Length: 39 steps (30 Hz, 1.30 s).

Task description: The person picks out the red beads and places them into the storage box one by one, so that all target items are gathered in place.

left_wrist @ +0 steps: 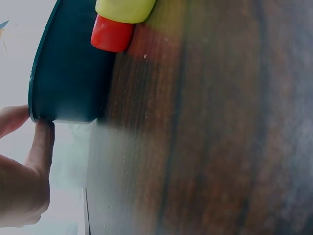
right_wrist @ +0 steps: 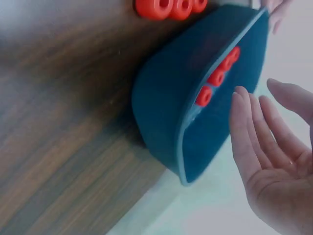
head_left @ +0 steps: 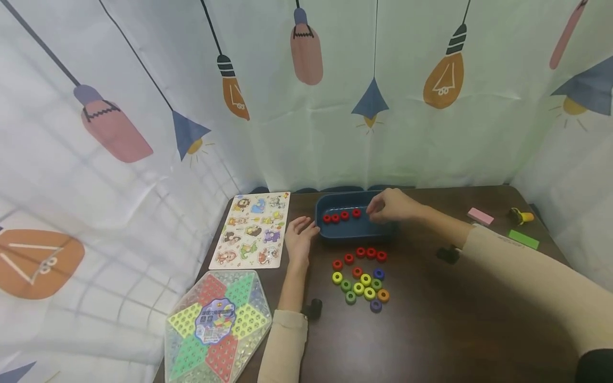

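Note:
A dark blue tray (head_left: 354,234) stands on the table with several small red rings (head_left: 345,215) in a row inside it. My left hand (head_left: 299,242) is at the tray's left end, and its fingertips (left_wrist: 43,129) touch the tray's wall and rim. Over the right part of the tray is my right hand (head_left: 392,205). In the right wrist view its fingers (right_wrist: 247,127) are fairly straight, with nothing between them. More red rings (head_left: 371,252) lie in front of the tray, beside yellow rings (head_left: 358,289), green, blue and orange ones.
An animal picture board (head_left: 251,231) lies to the left of the tray. Nearer on that side is a hexagonal star-patterned game box (head_left: 217,324). Pink (head_left: 480,216) and green blocks (head_left: 523,239) lie at the right, near a small yellow-and-black object (head_left: 521,216). A patterned curtain hangs behind.

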### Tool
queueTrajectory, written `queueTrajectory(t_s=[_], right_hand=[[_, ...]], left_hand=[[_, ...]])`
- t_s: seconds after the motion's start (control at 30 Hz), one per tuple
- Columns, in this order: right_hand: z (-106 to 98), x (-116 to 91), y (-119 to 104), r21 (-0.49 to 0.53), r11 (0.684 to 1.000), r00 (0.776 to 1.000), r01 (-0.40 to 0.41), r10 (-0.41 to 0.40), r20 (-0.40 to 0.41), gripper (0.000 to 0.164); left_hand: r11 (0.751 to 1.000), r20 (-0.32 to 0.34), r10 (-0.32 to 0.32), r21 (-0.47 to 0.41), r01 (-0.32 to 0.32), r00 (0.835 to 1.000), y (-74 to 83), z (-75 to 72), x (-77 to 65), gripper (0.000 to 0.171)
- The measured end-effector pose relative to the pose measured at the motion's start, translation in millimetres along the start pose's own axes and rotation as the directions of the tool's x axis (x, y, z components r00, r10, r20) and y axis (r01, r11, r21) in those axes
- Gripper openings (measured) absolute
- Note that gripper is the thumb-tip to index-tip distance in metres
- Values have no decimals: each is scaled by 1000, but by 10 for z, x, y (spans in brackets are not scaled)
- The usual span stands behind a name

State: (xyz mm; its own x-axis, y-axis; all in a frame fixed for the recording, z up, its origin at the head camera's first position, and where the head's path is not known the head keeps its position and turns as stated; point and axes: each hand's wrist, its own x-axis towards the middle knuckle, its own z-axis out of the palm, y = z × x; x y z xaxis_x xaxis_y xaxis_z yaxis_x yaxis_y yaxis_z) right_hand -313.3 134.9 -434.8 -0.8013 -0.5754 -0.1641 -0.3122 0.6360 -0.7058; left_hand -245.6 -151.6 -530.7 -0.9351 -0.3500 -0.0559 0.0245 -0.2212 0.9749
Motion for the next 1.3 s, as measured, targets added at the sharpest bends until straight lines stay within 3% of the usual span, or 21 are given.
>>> queueTrajectory(t_s=[0.27,0.5,0.7,0.9,1.07,1.3], right_hand=[[152,-457,-14,47,996,996,-75,73,46,16],[457,-616,220,-97,993,997,-73,74,11,22],[742,-667,344,-121,991,996,-62,54,-65,31],[919,-632,403,-52,997,990,-56,49,-131,28],[986,-620,418,55,990,985,-133,138,-105,16],[989,-601,419,83,979,980,-189,194,-55,12]], left_hand=[[999,44,-51,-3,52,998,207,-3,-83,57],[997,56,-42,65,38,998,241,7,-98,59],[997,16,-42,66,41,999,5,-20,3,55],[996,-14,-23,82,24,1000,-22,-20,1,54],[996,8,-35,78,34,999,-5,-27,-15,58],[996,-5,-17,91,18,1000,7,-16,-17,55]])
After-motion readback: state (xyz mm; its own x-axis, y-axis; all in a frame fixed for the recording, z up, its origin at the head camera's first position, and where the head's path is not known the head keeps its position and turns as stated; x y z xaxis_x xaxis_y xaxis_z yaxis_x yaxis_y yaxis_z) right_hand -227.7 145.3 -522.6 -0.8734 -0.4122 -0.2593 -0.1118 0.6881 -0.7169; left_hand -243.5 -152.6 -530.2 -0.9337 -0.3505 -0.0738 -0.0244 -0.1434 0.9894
